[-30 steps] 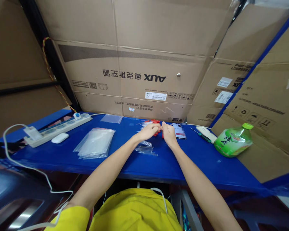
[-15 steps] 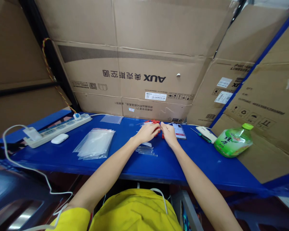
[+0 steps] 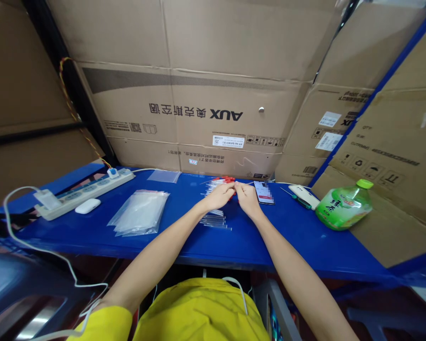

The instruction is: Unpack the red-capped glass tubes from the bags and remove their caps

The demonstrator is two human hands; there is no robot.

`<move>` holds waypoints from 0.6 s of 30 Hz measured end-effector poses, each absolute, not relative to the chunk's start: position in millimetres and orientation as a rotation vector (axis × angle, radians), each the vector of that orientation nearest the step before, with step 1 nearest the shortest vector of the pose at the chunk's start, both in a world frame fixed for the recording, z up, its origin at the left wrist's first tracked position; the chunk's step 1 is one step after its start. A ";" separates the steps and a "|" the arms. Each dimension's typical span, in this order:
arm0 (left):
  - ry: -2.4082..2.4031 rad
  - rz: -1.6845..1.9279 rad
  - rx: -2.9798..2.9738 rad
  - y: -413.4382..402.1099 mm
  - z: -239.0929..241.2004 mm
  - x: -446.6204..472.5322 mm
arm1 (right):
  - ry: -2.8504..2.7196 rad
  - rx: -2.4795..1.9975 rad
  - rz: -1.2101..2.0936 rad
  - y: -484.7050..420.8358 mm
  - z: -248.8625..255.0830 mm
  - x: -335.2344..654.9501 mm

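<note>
Both hands meet over the middle of the blue table, fingertips together. My left hand (image 3: 219, 196) is closed, its fingertips pinched. Beside it my right hand (image 3: 247, 199) is curled, thumb and index finger pressed together. Whatever they hold is too small and too covered to make out. Thin white pieces with red ends (image 3: 224, 179) lie just behind and under my left hand, partly hidden by it. Several thin clear rods or tubes (image 3: 215, 220) lie in a row nearer to me, below my left wrist.
A phone (image 3: 264, 192) lies right of my hands. Farther right are a green-handled screwdriver (image 3: 301, 202), a white device (image 3: 305, 193) and a green bottle (image 3: 344, 208). Clear plastic bags (image 3: 140, 213), a white case (image 3: 88, 206) and a power strip (image 3: 88, 192) sit left.
My left hand has shifted slightly down and right, uncovering more of the white pieces with red ends. My fingertips stay together, and the view has moved a little.
</note>
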State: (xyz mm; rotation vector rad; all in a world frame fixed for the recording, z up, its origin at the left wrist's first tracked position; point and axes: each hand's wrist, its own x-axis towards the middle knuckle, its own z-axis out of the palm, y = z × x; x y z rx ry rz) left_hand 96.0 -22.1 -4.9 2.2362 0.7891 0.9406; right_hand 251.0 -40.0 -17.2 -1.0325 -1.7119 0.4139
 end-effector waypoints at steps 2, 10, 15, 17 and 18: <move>0.771 0.963 2.212 -21.2 -6.4 97.2 | -1.700 -1.026 0.424 -41.4 -15.4 249.9; 0.779 1.012 2.091 -21.4 -7.8 101.4 | -1.539 -0.989 0.660 -37.9 -15.7 248.7; 0.625 0.878 1.899 -24.5 -4.7 98.8 | -1.258 -0.934 1.103 -33.4 -17.6 251.6; 0.553 0.828 1.906 -26.2 -1.5 95.5 | -1.205 -0.846 1.200 -34.9 -15.9 251.3; 0.528 0.823 1.919 -26.9 0.2 93.8 | -1.187 -0.799 1.233 -36.1 -14.9 250.8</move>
